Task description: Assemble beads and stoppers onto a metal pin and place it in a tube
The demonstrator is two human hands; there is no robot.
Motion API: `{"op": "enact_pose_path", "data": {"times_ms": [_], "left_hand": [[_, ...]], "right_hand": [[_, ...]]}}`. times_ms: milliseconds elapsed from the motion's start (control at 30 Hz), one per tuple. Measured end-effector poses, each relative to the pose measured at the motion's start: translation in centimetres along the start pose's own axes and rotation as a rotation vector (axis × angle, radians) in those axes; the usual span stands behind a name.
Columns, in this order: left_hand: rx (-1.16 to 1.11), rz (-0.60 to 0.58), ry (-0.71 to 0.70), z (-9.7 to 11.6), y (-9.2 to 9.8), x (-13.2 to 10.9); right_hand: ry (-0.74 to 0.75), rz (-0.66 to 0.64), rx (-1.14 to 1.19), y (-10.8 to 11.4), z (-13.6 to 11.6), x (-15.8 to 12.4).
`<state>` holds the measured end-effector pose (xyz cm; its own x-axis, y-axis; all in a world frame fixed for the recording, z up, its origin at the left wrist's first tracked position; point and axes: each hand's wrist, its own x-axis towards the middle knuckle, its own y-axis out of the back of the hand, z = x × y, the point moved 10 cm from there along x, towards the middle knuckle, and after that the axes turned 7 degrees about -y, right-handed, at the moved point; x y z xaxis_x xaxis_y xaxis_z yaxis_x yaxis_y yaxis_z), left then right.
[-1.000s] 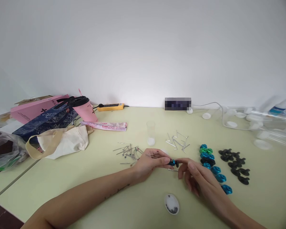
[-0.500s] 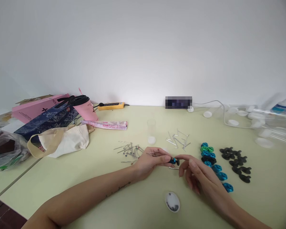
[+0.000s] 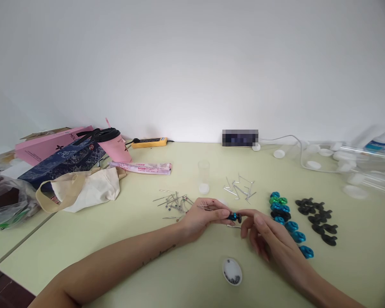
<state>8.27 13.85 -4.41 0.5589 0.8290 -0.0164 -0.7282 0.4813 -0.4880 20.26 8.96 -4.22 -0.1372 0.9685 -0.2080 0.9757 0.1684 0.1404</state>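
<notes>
Between the thumb and fingers of my left hand (image 3: 203, 218) is a small blue-and-black part (image 3: 233, 217), held sideways. A thin metal rod (image 3: 205, 208) sticks out over the back of that hand. My right hand (image 3: 268, 235) reaches in from the right, its index fingertip at the black end of the part. Its thumb is apart from that finger, and the other fingers curl loosely. Just below the part lies a thin silver rod (image 3: 234, 226). Nearer to me sits a white dish (image 3: 232, 267) with tiny dark pieces in it.
Thin ball-ended rods (image 3: 176, 202) lie left of my hands; L-shaped hex keys (image 3: 239, 188) lie beyond them. Blue, green and black metallic parts (image 3: 291, 226) and black curved pieces (image 3: 317, 218) sit at right. A clear tube (image 3: 204, 173), cloth bag (image 3: 99, 188) and pink cup (image 3: 115, 147) stand farther back.
Both hands stay almost still around the blue-and-black part. Its black end looks slightly turned; nothing has been let go or picked up.
</notes>
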Motion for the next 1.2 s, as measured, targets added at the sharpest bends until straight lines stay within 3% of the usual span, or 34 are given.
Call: {"op": "enact_pose_path", "data": {"times_ms": [1200], "left_hand": [[0.004,0.025,-0.021,0.12,0.22,0.04]], "right_hand": [[0.001,0.009,0.02,-0.13,-0.5,-0.07]]}}
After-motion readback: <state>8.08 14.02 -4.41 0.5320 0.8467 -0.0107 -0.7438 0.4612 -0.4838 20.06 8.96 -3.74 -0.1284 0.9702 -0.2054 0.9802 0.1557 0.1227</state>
